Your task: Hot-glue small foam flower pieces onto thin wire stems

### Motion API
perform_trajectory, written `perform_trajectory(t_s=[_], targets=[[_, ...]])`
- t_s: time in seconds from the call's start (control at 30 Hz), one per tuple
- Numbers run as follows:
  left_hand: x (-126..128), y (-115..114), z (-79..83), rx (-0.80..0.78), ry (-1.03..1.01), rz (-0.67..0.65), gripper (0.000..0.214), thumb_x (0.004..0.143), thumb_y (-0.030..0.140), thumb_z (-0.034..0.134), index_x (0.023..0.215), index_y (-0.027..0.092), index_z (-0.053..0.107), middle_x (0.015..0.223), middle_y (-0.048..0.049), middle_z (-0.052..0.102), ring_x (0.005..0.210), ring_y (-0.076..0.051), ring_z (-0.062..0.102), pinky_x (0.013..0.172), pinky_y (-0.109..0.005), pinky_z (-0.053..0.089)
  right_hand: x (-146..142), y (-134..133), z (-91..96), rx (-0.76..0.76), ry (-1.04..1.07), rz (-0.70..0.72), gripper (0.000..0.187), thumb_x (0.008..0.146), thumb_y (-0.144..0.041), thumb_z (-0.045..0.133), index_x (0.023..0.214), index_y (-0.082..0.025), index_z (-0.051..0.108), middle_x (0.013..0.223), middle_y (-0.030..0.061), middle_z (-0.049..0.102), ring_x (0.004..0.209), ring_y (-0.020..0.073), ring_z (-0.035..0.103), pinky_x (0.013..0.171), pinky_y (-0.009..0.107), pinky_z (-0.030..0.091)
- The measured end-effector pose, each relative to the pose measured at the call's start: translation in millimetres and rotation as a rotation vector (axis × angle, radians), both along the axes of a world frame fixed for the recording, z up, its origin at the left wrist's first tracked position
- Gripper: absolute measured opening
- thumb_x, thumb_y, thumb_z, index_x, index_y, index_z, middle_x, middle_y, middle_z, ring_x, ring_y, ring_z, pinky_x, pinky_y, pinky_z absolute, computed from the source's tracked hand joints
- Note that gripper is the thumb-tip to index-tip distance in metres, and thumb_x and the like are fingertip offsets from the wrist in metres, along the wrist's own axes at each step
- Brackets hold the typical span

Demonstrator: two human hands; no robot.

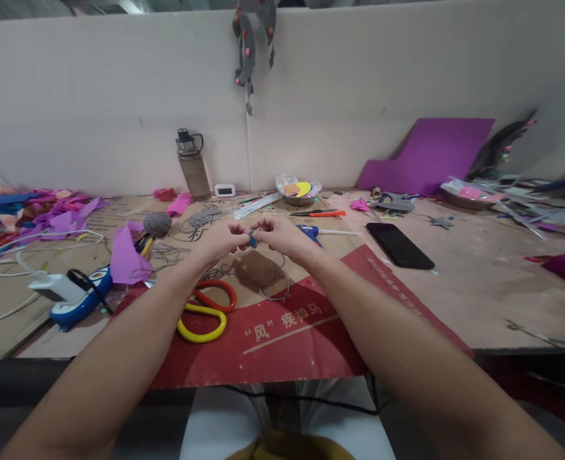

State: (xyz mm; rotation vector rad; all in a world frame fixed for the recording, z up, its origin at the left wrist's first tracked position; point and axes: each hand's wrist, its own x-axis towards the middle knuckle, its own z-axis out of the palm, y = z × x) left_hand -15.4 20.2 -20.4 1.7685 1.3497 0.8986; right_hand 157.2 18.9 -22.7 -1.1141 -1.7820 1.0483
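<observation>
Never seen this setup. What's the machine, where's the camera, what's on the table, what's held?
There is no machine: a person works with two bare hands. The single picture comes from a camera worn on their head, looking forward and down. The left hand and right hand meet, pinching a small blue piece, too small to identify. Below them lie a red sheet with pale printed characters and scissors with red and yellow handle loops. Farther out on the pinkish table are a ball of grey yarn and a flat black phone.
</observation>
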Motion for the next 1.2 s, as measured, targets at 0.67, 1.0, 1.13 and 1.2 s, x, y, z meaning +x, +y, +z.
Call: perform_trajectory(t_s=[0.67,1.0,1.13,1.2], targets=[[-2,-3,9.6,-0.188,-0.232,-0.148,0.019,0.066,0.03,0.074,0.076,0.014,0.07,0.067,-0.0046,0.066,0.06,-0.01,0.058,0.055,-0.022,0.04,6,8,-2.8,0.107,-0.075,-0.123,0.02,0.074,-0.034,0.056,0.067,-0.016,0.057,0.06,-0.004,0.047,0.055,0.0072,0.036,0.053,0.023,0.027],[-2,-2,8.0,-0.079,-0.11,-0.062,0.022,0.067,0.031,0.072,0.082,0.015,0.072,0.069,-0.0057,0.07,0.061,-0.013,0.064,0.052,-0.021,0.038,3,3,1.3,0.143,-0.213,-0.142,0.013,0.072,-0.027,0.057,0.066,-0.016,0.057,0.056,-0.0035,0.051,0.052,0.0083,0.042,0.051,0.023,0.028],[0,-2,6.0,-0.043,-0.06,-0.072,0.021,0.068,0.034,0.069,0.074,0.015,0.07,0.067,-0.0043,0.069,0.057,-0.011,0.059,0.049,-0.021,0.037,0,1,-0.1,0.214,-0.248,-0.162,0.013,0.075,-0.026,0.057,0.069,-0.015,0.06,0.059,-0.0019,0.055,0.055,0.0094,0.045,0.052,0.023,0.029],[1,-3,5.2,-0.034,-0.052,-0.049,0.019,0.067,0.033,0.068,0.071,0.015,0.069,0.065,-0.0035,0.067,0.055,-0.01,0.057,0.048,-0.021,0.036,-2,-1,-0.3,0.259,-0.258,-0.158,0.012,0.076,-0.024,0.057,0.071,-0.015,0.061,0.063,-0.0005,0.059,0.058,0.0098,0.048,0.054,0.023,0.031]])
